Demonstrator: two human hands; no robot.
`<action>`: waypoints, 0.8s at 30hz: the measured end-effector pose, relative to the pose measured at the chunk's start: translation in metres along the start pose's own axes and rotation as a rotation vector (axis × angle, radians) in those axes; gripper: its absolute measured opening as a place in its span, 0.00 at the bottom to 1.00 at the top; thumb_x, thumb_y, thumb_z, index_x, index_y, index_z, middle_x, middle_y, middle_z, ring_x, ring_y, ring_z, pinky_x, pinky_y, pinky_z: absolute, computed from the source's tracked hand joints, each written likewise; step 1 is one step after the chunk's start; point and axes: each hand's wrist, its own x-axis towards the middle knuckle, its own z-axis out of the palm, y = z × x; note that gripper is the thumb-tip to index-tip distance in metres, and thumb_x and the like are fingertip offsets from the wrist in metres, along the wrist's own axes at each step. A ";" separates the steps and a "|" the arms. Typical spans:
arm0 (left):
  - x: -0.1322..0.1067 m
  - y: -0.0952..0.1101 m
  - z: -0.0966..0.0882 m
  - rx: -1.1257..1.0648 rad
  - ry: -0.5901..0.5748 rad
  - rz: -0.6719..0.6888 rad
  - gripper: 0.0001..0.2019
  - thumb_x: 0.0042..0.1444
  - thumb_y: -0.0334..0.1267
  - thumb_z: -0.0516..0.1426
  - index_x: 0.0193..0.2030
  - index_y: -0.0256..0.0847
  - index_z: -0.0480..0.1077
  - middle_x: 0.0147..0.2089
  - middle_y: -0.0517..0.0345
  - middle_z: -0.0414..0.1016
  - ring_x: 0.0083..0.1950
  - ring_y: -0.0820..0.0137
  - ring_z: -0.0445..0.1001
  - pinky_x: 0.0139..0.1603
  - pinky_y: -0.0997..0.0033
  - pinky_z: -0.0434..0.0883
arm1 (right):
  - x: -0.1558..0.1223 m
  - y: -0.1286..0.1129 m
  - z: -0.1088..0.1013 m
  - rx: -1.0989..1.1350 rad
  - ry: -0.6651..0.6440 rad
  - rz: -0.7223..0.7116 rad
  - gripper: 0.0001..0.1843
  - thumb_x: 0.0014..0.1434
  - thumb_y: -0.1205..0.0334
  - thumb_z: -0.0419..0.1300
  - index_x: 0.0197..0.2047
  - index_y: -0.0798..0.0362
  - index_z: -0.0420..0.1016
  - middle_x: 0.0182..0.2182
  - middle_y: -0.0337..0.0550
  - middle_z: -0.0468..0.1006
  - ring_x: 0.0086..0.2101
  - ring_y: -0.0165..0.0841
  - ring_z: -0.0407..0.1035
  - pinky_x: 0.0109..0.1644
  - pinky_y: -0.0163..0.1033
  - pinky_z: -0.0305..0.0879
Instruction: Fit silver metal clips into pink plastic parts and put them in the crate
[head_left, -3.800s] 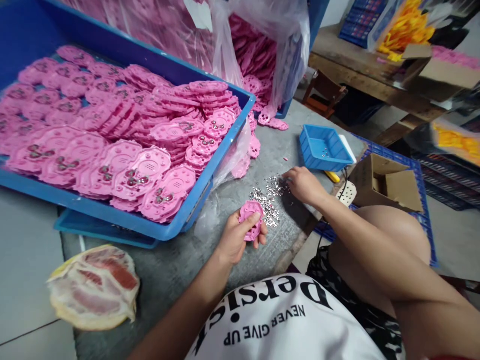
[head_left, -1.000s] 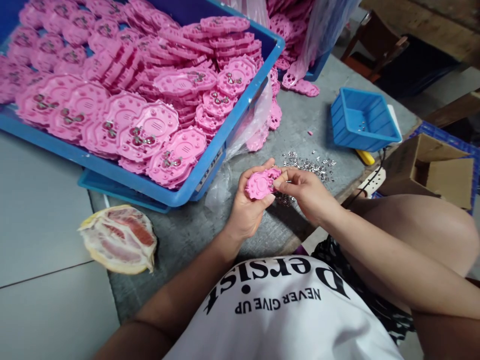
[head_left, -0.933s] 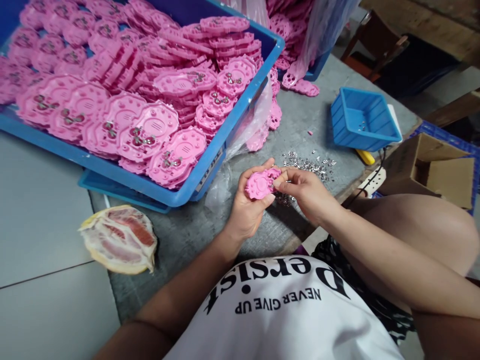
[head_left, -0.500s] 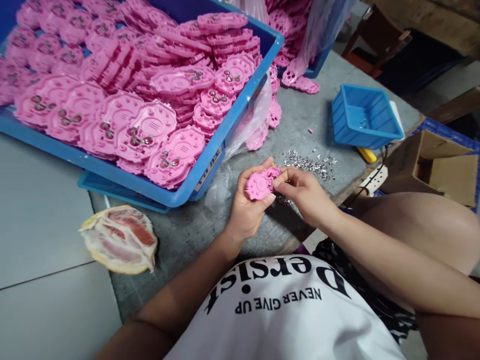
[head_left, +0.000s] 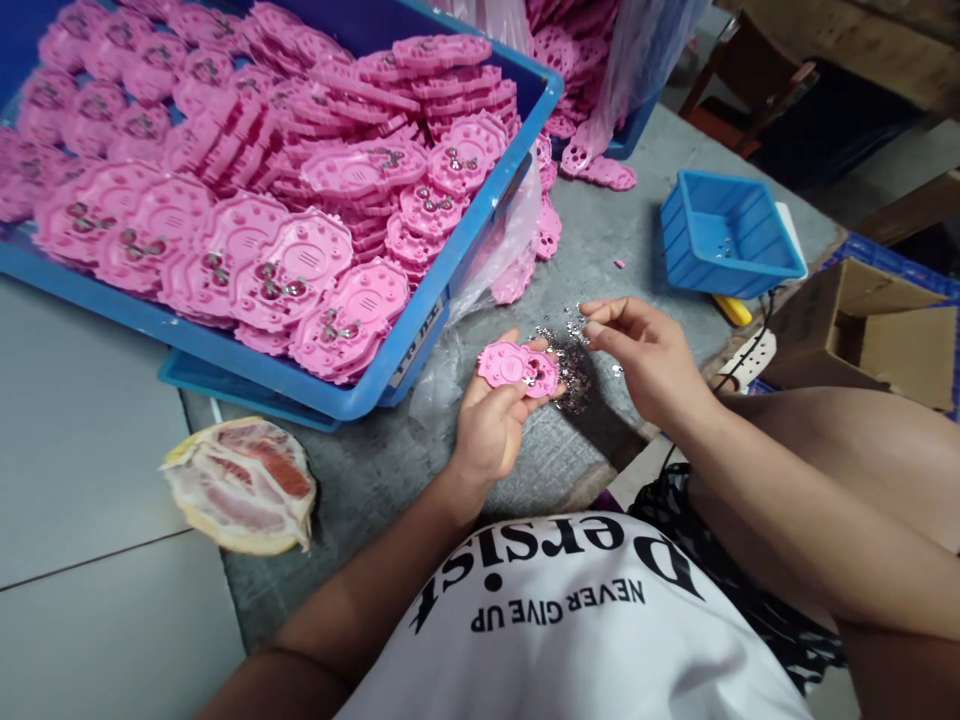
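A pink plastic plate (head_left: 501, 364) with small metal parts at its right end lies in my left hand (head_left: 484, 435). The thumb presses on its face and the fingers support it from below. My right hand (head_left: 649, 355) is just to the right, apart from the plate, with thumb and fingertips brought together above the table. Whatever may be between those fingertips is too small to make out. Under and between both hands is a loose pile of small shiny metal pieces (head_left: 576, 380).
A large blue crate (head_left: 345, 400) full of pink plates stands at left. More plates are in a bag-lined crate (head_left: 637, 125) behind. A small blue bin (head_left: 731, 270) sits at right, beside a cardboard box (head_left: 904, 350). A peeled pomelo piece (head_left: 240, 490) lies at left.
My right hand has moved off the plate to the right, over the metal pieces. My left hand has opened out flatter under the plate, turning its face up.
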 end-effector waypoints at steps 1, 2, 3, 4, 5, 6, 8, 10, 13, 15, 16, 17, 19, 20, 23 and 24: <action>0.000 0.001 0.000 -0.004 0.010 -0.016 0.27 0.53 0.28 0.61 0.61 0.44 0.68 0.58 0.48 0.80 0.60 0.53 0.79 0.59 0.41 0.76 | 0.003 0.000 -0.003 -0.008 0.015 -0.006 0.07 0.51 0.60 0.68 0.32 0.50 0.75 0.45 0.46 0.80 0.46 0.38 0.73 0.53 0.47 0.69; 0.000 0.002 0.000 -0.004 0.019 -0.029 0.27 0.52 0.27 0.61 0.60 0.44 0.68 0.57 0.49 0.80 0.59 0.53 0.79 0.57 0.43 0.78 | 0.005 0.000 -0.006 -0.021 0.028 -0.014 0.06 0.52 0.60 0.68 0.32 0.50 0.75 0.45 0.46 0.80 0.44 0.38 0.73 0.51 0.46 0.69; 0.001 0.002 0.000 0.002 0.026 -0.039 0.27 0.51 0.27 0.62 0.59 0.44 0.68 0.57 0.50 0.80 0.59 0.53 0.80 0.56 0.44 0.79 | 0.008 -0.001 -0.009 -0.038 0.040 -0.026 0.06 0.52 0.60 0.67 0.32 0.50 0.74 0.45 0.46 0.80 0.44 0.37 0.73 0.50 0.46 0.70; 0.001 0.002 0.000 0.010 0.033 -0.042 0.28 0.50 0.27 0.63 0.59 0.45 0.67 0.56 0.51 0.80 0.58 0.53 0.80 0.55 0.46 0.79 | 0.009 -0.001 -0.012 -0.057 0.049 -0.038 0.06 0.52 0.60 0.67 0.32 0.49 0.74 0.44 0.46 0.80 0.43 0.37 0.73 0.48 0.45 0.70; 0.002 0.002 0.000 0.020 0.039 -0.039 0.28 0.50 0.27 0.64 0.58 0.45 0.67 0.56 0.52 0.80 0.58 0.54 0.80 0.54 0.47 0.80 | 0.011 -0.001 -0.015 -0.077 0.057 -0.049 0.06 0.52 0.60 0.67 0.32 0.49 0.74 0.44 0.45 0.80 0.43 0.37 0.73 0.47 0.44 0.70; 0.002 0.002 0.000 0.029 0.042 -0.034 0.28 0.49 0.27 0.64 0.58 0.45 0.67 0.56 0.52 0.80 0.57 0.54 0.80 0.54 0.48 0.80 | 0.013 0.000 -0.017 -0.097 0.063 -0.057 0.06 0.53 0.60 0.67 0.32 0.49 0.74 0.43 0.45 0.80 0.42 0.37 0.73 0.46 0.44 0.70; 0.003 0.001 0.000 0.041 0.045 -0.023 0.28 0.49 0.27 0.65 0.57 0.46 0.66 0.54 0.53 0.81 0.56 0.54 0.81 0.53 0.47 0.81 | 0.016 0.001 -0.022 -0.149 0.074 -0.078 0.05 0.53 0.60 0.66 0.32 0.49 0.73 0.43 0.45 0.80 0.41 0.37 0.73 0.44 0.43 0.69; 0.002 0.001 0.000 0.058 0.051 -0.004 0.28 0.49 0.27 0.64 0.56 0.46 0.64 0.52 0.53 0.82 0.56 0.54 0.82 0.53 0.46 0.81 | 0.020 0.004 -0.027 -0.242 0.082 -0.106 0.04 0.54 0.61 0.64 0.33 0.50 0.73 0.44 0.46 0.80 0.40 0.36 0.73 0.43 0.43 0.68; 0.001 0.001 0.001 0.090 0.069 0.033 0.26 0.49 0.27 0.63 0.54 0.47 0.62 0.50 0.54 0.82 0.56 0.54 0.82 0.52 0.48 0.81 | 0.028 0.011 -0.032 -0.530 0.058 -0.145 0.03 0.56 0.62 0.61 0.35 0.50 0.74 0.41 0.47 0.80 0.36 0.37 0.71 0.42 0.45 0.67; 0.001 0.001 0.001 0.101 0.089 0.040 0.25 0.48 0.27 0.63 0.52 0.47 0.62 0.49 0.54 0.83 0.56 0.53 0.82 0.51 0.49 0.82 | 0.033 0.015 -0.032 -0.790 0.005 -0.198 0.03 0.56 0.64 0.60 0.35 0.51 0.75 0.38 0.48 0.80 0.37 0.40 0.71 0.45 0.47 0.66; 0.001 0.001 0.001 0.105 0.100 0.038 0.24 0.48 0.28 0.63 0.51 0.47 0.62 0.49 0.54 0.83 0.56 0.53 0.82 0.50 0.50 0.82 | 0.035 0.018 -0.031 -0.909 -0.027 -0.234 0.04 0.57 0.65 0.59 0.35 0.51 0.76 0.37 0.49 0.80 0.38 0.42 0.70 0.46 0.48 0.65; 0.002 0.001 0.001 0.109 0.110 0.036 0.23 0.49 0.28 0.63 0.51 0.46 0.63 0.49 0.53 0.83 0.56 0.53 0.82 0.50 0.50 0.82 | 0.037 0.020 -0.029 -1.007 -0.058 -0.269 0.05 0.58 0.65 0.59 0.35 0.52 0.77 0.37 0.51 0.80 0.40 0.44 0.70 0.47 0.49 0.64; 0.003 0.001 0.000 0.120 0.120 0.037 0.22 0.49 0.29 0.62 0.51 0.45 0.64 0.49 0.52 0.83 0.56 0.53 0.82 0.49 0.52 0.82 | 0.042 0.024 -0.023 -1.125 -0.105 -0.313 0.08 0.60 0.65 0.58 0.35 0.52 0.79 0.37 0.53 0.80 0.40 0.45 0.68 0.47 0.50 0.63; 0.004 0.001 0.000 0.126 0.120 0.039 0.21 0.50 0.30 0.62 0.50 0.45 0.65 0.50 0.51 0.83 0.56 0.53 0.82 0.48 0.53 0.82 | 0.044 0.026 -0.020 -1.151 -0.119 -0.323 0.09 0.60 0.65 0.57 0.36 0.52 0.80 0.37 0.53 0.80 0.40 0.45 0.67 0.47 0.50 0.63; 0.005 0.000 -0.001 0.140 0.120 0.037 0.19 0.51 0.30 0.61 0.50 0.44 0.66 0.49 0.51 0.84 0.53 0.55 0.83 0.46 0.58 0.81 | 0.055 0.029 -0.013 -1.164 -0.133 -0.335 0.11 0.61 0.66 0.57 0.37 0.53 0.82 0.37 0.54 0.80 0.39 0.45 0.66 0.47 0.50 0.63; 0.005 0.000 -0.001 0.142 0.122 0.034 0.19 0.51 0.31 0.61 0.50 0.44 0.66 0.49 0.51 0.84 0.52 0.56 0.83 0.44 0.60 0.81 | 0.059 0.030 -0.012 -1.161 -0.133 -0.336 0.11 0.61 0.67 0.57 0.36 0.53 0.83 0.37 0.54 0.80 0.39 0.45 0.66 0.47 0.51 0.63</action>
